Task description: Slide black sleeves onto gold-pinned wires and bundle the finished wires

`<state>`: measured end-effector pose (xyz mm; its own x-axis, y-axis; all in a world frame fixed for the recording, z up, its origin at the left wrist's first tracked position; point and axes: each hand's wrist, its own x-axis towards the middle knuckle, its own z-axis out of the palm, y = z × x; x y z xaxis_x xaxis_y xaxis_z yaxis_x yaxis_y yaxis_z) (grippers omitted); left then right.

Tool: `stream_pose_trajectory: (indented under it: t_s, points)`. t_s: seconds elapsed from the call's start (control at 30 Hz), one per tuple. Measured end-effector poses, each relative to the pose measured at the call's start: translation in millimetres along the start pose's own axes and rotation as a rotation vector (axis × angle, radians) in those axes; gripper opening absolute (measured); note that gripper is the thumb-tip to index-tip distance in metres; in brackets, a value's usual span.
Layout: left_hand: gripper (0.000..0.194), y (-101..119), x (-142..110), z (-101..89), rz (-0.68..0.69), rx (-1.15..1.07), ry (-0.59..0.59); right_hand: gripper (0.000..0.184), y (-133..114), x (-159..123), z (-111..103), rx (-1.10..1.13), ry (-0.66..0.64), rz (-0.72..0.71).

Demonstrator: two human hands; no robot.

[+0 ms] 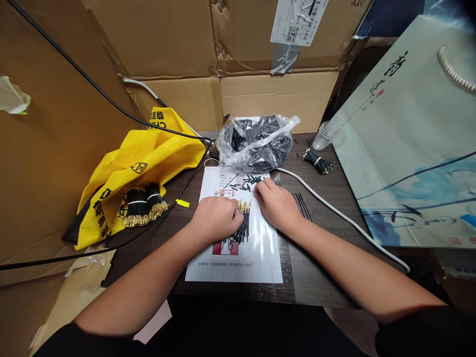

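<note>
My left hand (217, 216) is closed in a fist over the printed sheet (266, 265). From its knuckles slants a thin black wire with a gold end (229, 183), apparently gripped in the fingers. Right beside that fist lies a row of black wires with gold pin ends (243, 225), partly hidden beneath it. My right hand (275, 204) bends its fingers together at the sheet's right side, the tips down by a scatter of short black tube pieces (245, 186). Whatever those fingertips pinch is too small to make out.
Behind the sheet sits a clear plastic bag (260, 144) of black pieces. Tied wire bundles lie on a yellow bag (137, 206) at left, and another wire bundle (319, 161) lies right near a plastic cup (323, 136). A white cable (334, 215) crosses the table; cardboard walls it in.
</note>
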<state>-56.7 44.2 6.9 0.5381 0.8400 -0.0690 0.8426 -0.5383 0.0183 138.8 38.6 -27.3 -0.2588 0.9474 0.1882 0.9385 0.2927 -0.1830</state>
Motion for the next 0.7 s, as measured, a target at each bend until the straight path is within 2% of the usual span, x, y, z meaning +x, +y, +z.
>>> stream_pose_trajectory:
  t_s: [0.13, 0.37, 0.43, 0.6, 0.7]
  points:
    - [0.028, -0.5, 0.6, -0.3, -0.010, -0.040, 0.014, 0.021, -2.3, -3.1, -3.3, 0.165, 0.065, 0.021]
    - [0.025, -2.6, 1.3, -5.5, -0.003, -0.155, 0.049, 0.024, -0.5, -3.8, -4.4, 0.494, 0.151, -0.063]
    - [0.025, -3.3, 0.6, -6.7, 0.047, -0.194, 0.120, 0.023, -3.7, -4.3, -5.5, 0.636, 0.205, -0.028]
    - [0.028, -5.9, -2.6, -3.8, 0.196, -0.228, 0.365, 0.018, -19.1, -13.7, -8.5, 1.054, 0.269, 0.215]
    - [0.024, -7.9, -3.8, 0.0, 0.266, -0.256, 0.454, 0.016, -24.3, -19.5, -6.5, 1.149, 0.312, 0.230]
